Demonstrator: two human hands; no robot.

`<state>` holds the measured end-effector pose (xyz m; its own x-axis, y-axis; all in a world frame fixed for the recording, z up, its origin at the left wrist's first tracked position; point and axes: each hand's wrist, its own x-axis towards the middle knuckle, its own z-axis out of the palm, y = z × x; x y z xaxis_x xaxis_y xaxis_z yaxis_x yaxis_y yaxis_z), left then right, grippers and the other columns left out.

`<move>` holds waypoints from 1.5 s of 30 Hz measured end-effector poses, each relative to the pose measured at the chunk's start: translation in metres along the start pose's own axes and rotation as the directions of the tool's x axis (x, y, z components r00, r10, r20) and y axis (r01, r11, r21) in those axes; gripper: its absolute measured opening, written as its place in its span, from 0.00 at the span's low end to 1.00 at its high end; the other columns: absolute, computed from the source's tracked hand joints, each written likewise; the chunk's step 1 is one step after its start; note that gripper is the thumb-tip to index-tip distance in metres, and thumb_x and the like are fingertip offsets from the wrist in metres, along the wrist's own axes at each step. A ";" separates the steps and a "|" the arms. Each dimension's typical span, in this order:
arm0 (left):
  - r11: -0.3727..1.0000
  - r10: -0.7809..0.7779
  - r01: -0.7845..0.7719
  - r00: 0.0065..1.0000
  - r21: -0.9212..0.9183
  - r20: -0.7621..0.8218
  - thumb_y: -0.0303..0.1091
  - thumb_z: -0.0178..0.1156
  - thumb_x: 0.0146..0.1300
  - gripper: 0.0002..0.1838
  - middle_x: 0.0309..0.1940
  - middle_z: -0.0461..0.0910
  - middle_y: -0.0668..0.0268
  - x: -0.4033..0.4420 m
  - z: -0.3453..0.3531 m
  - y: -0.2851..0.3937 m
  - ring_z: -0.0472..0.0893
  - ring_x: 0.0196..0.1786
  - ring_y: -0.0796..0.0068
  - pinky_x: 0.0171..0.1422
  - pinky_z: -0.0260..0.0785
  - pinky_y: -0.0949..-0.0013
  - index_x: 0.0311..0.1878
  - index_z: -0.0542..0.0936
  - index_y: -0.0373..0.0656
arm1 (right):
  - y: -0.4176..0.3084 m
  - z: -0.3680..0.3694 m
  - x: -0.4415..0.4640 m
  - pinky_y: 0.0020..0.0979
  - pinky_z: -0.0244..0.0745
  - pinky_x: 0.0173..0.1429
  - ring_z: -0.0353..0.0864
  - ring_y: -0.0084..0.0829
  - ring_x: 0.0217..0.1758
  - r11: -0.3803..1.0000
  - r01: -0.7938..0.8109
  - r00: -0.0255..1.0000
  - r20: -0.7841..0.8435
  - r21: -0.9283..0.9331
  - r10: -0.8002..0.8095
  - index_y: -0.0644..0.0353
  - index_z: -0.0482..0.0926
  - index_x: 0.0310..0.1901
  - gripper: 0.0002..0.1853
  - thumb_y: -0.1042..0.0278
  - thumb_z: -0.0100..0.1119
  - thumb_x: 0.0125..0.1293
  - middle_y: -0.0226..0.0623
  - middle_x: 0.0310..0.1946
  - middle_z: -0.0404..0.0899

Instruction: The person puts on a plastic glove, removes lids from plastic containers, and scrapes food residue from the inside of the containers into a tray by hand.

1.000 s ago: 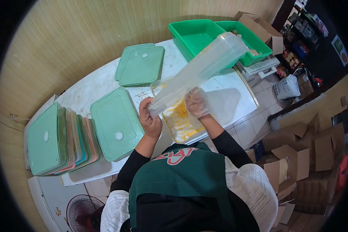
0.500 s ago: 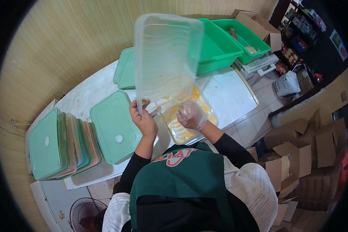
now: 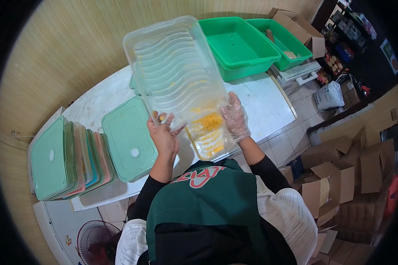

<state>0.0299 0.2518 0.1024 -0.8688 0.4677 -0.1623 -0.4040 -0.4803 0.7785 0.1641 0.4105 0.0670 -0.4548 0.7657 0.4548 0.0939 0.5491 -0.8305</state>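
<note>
Nearly emptied, with yellow smears along its ridges, the bin (image 3: 177, 75) tilts above the table (image 3: 265, 104), its lower corner gripped in my left hand (image 3: 164, 134), while my gloved right hand (image 3: 235, 118) meets the opposite corner, its grip too hidden to tell. Yellow crumbs (image 3: 209, 121) heap at the bin's low end, in it or in the tray (image 3: 201, 157) behind, I cannot tell; the tray's patchy coating looks unfinished. Beyond, a green tub (image 3: 296, 63) holds a brown roll (image 3: 269, 35) and a pale lump (image 3: 290, 54).

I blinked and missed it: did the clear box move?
Yes, the clear box swung left: first it stuck out across the green tubs, now it's mostly left of them.
</note>
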 end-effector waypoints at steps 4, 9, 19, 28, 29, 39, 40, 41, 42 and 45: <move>0.999 -0.041 0.039 0.996 0.035 0.079 0.17 0.37 0.48 0.31 0.49 0.63 0.62 -0.019 0.015 -0.011 0.70 0.54 0.60 0.41 0.76 0.39 0.59 0.58 0.48 | -0.002 -0.005 -0.009 0.29 0.75 0.40 0.76 0.29 0.40 0.951 -0.177 0.975 -0.087 0.253 0.205 0.62 0.59 0.61 0.28 0.68 0.58 0.60 0.41 0.49 0.72; 0.985 0.153 -0.167 0.959 0.037 0.238 0.14 0.35 0.48 0.31 0.47 0.66 0.63 -0.008 0.003 -0.029 0.71 0.55 0.64 0.44 0.77 0.43 0.58 0.59 0.46 | -0.030 -0.019 -0.008 0.31 0.74 0.46 0.75 0.32 0.43 0.612 -0.616 0.751 0.136 0.495 0.646 0.62 0.62 0.58 0.26 0.71 0.58 0.58 0.41 0.45 0.73; 0.783 0.534 -0.610 0.762 0.127 0.367 0.12 0.40 0.51 0.26 0.50 0.66 0.59 -0.015 -0.006 -0.038 0.70 0.54 0.66 0.58 0.67 0.52 0.54 0.62 0.42 | -0.013 0.022 -0.014 0.41 0.69 0.51 0.74 0.43 0.44 0.915 0.120 0.988 -0.043 -0.386 -0.148 0.61 0.72 0.46 0.14 0.70 0.52 0.57 0.43 0.36 0.75; 0.584 0.645 -0.790 0.591 0.186 0.484 0.14 0.45 0.46 0.25 0.48 0.67 0.57 -0.025 0.012 -0.044 0.69 0.55 0.66 0.63 0.59 0.62 0.52 0.64 0.38 | -0.039 0.063 -0.037 0.40 0.69 0.47 0.74 0.45 0.40 0.876 0.425 0.905 0.077 -0.229 -0.419 0.60 0.75 0.37 0.09 0.69 0.55 0.53 0.43 0.34 0.75; 0.607 0.644 -0.767 0.627 0.207 0.438 0.14 0.45 0.47 0.25 0.48 0.67 0.57 -0.022 0.010 -0.045 0.69 0.55 0.67 0.63 0.59 0.63 0.52 0.64 0.37 | -0.044 0.062 -0.037 0.40 0.69 0.46 0.74 0.45 0.39 0.866 0.437 0.896 0.037 -0.244 -0.442 0.60 0.75 0.36 0.09 0.69 0.55 0.52 0.43 0.33 0.74; 0.488 0.742 -0.814 0.577 0.316 0.341 0.13 0.42 0.52 0.23 0.50 0.67 0.59 0.008 0.003 -0.019 0.69 0.54 0.70 0.63 0.60 0.68 0.54 0.63 0.36 | -0.022 0.009 -0.029 0.38 0.68 0.52 0.71 0.44 0.51 0.696 0.555 0.789 0.552 -0.456 -0.269 0.61 0.72 0.46 0.18 0.66 0.57 0.53 0.44 0.46 0.71; 0.572 0.691 -0.769 0.639 0.284 0.339 0.14 0.41 0.53 0.22 0.49 0.68 0.59 0.005 0.005 -0.016 0.70 0.53 0.69 0.61 0.63 0.66 0.54 0.63 0.36 | -0.035 -0.005 -0.028 0.38 0.66 0.55 0.69 0.45 0.55 0.609 0.591 0.801 0.475 -0.529 -0.364 0.62 0.70 0.50 0.22 0.66 0.57 0.54 0.46 0.50 0.70; 0.652 0.633 -0.715 0.697 0.253 0.338 0.14 0.40 0.54 0.22 0.49 0.68 0.59 0.000 0.006 -0.015 0.71 0.53 0.69 0.60 0.66 0.64 0.54 0.62 0.36 | -0.039 -0.015 -0.026 0.39 0.64 0.58 0.65 0.44 0.58 0.795 0.431 0.895 0.314 -0.427 -0.317 0.63 0.66 0.54 0.26 0.65 0.58 0.54 0.46 0.52 0.67; 0.726 0.570 -0.652 0.749 0.221 0.339 0.15 0.39 0.55 0.21 0.48 0.69 0.59 -0.005 0.007 -0.016 0.72 0.52 0.68 0.59 0.69 0.62 0.54 0.62 0.36 | -0.041 -0.023 -0.024 0.39 0.62 0.60 0.62 0.43 0.61 0.927 0.257 0.962 0.160 -0.274 -0.220 0.63 0.61 0.58 0.30 0.64 0.58 0.55 0.46 0.55 0.65; 0.878 0.353 -0.438 0.864 0.192 0.359 0.16 0.36 0.44 0.28 0.43 0.69 0.59 -0.016 0.018 -0.031 0.74 0.49 0.68 0.58 0.66 0.65 0.54 0.61 0.36 | -0.030 -0.049 -0.014 0.39 0.61 0.62 0.64 0.40 0.59 0.998 -0.060 0.991 -0.124 -0.004 0.059 0.66 0.50 0.65 0.39 0.61 0.60 0.57 0.46 0.55 0.67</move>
<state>0.0615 0.2724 0.0920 -0.7908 0.5008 0.3520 0.0809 -0.4845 0.8710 0.2109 0.3995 0.1016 -0.3351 0.8322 0.4417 0.1241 0.5037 -0.8549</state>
